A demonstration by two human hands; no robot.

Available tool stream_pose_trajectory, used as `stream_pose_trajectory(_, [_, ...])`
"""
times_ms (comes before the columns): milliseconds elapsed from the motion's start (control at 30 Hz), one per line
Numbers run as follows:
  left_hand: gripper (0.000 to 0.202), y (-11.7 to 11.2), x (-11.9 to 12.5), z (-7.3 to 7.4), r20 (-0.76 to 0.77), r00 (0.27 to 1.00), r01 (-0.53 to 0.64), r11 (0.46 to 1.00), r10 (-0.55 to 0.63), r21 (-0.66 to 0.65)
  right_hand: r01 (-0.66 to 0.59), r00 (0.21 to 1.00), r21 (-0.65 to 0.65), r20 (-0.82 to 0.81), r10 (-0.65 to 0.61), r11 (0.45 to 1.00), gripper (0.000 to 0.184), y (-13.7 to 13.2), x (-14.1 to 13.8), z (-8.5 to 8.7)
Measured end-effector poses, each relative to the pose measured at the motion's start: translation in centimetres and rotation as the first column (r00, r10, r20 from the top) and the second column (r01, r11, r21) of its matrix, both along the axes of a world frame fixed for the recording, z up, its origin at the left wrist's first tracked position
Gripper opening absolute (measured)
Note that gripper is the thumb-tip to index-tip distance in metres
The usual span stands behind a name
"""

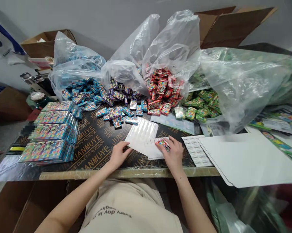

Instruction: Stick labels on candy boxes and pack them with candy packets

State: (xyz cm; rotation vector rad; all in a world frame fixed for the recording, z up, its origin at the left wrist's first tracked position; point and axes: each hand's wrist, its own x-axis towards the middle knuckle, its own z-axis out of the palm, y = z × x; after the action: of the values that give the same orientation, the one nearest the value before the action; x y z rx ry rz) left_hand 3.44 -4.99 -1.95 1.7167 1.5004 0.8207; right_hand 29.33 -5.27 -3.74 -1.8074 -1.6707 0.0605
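My right hand (174, 151) grips a small red patterned box (163, 144) with thumb and fingers, just over a white sheet (157, 155) near the table's front edge. At the left corner of an overlapping white sticker sheet (143, 132) rests my left hand (118, 154), its thumb and forefinger apart and touching the paper. Beyond the sheets lie loose blue and purple boxes (116, 122). Red boxes (161, 85) spill from a clear plastic bag (173, 42), with green boxes (191, 113) to their right.
Stacked wrapped multi-packs (50, 129) stand on the left of the black plywood table (87, 149). A label sheet (195, 150) and large white cards (248, 155) lie on the right. Clear bags of boxes line the back; an open carton (233, 27) stands behind them.
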Motion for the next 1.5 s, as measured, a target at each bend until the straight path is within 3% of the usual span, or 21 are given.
stream_pose_trajectory(100, [0.025,-1.3,-4.3,-0.7,-0.106,0.994,-0.005,0.999,0.010,0.050,-0.083,0.996,-0.039,-0.026,0.082,0.996,0.029,1.8,-2.0,2.0])
stream_pose_trajectory(200, [0.032,-1.3,-5.9,-2.3,-0.246,0.965,0.125,0.984,-0.092,0.123,-0.060,0.997,-0.131,0.038,0.066,0.990,0.028,3.8,-1.5,2.8])
stream_pose_trajectory(300, [0.034,-1.2,-5.7,-3.5,-0.337,0.928,0.223,0.961,-0.157,0.165,0.126,0.981,-0.187,0.170,-0.095,0.974,0.033,3.7,2.0,2.8])
stream_pose_trajectory(433, [0.034,-1.3,-5.4,-3.8,-0.393,0.904,0.257,0.950,-0.171,0.179,0.377,0.899,-0.272,0.338,-0.279,0.885,0.042,1.0,7.9,2.0])
stream_pose_trajectory(567, [0.035,-1.3,-5.7,-3.8,-0.409,0.899,0.252,0.950,-0.160,0.183,0.457,0.864,-0.359,0.395,-0.311,0.814,0.048,-0.8,11.6,1.5])
stream_pose_trajectory(667, [0.035,-1.2,-5.8,-4.0,-0.411,0.896,0.263,0.948,-0.170,0.182,0.485,0.851,-0.387,0.414,-0.323,0.784,0.054,0.2,12.5,1.6])
stream_pose_trajectory(867, [0.034,-1.2,-5.7,-4.0,-0.379,0.909,0.257,0.948,-0.171,0.189,0.212,0.822,-0.494,0.557,0.120,0.843,0.054,7.4,10.5,1.3])
stream_pose_trajectory(1000, [0.031,-1.4,-5.5,-3.8,-0.360,0.918,0.247,0.949,-0.165,0.196,0.121,0.778,-0.562,0.565,0.273,0.818,0.050,11.1,9.6,1.5])
stream_pose_trajectory(1133, [0.031,-1.5,-5.4,-3.7,-0.360,0.920,0.237,0.950,-0.153,0.202,0.043,0.728,-0.626,0.553,0.405,0.778,0.049,12.0,10.4,2.2])
stream_pose_trajectory(1300, [0.031,-1.4,-5.5,-4.2,-0.358,0.920,0.246,0.947,-0.160,0.209,-0.003,0.729,-0.605,0.544,0.416,0.796,0.031,10.9,10.6,3.3])
stream_pose_trajectory(1433, [0.029,-1.4,-5.3,-4.3,-0.312,0.937,0.234,0.945,-0.156,0.231,-0.041,0.788,-0.516,0.509,0.345,0.855,0.013,9.7,10.4,5.2])
stream_pose_trajectory(1500, [0.028,-1.4,-5.4,-3.7,-0.223,0.969,0.167,0.942,-0.102,0.291,-0.051,0.830,-0.432,0.483,0.279,0.900,0.013,9.4,10.1,6.7])
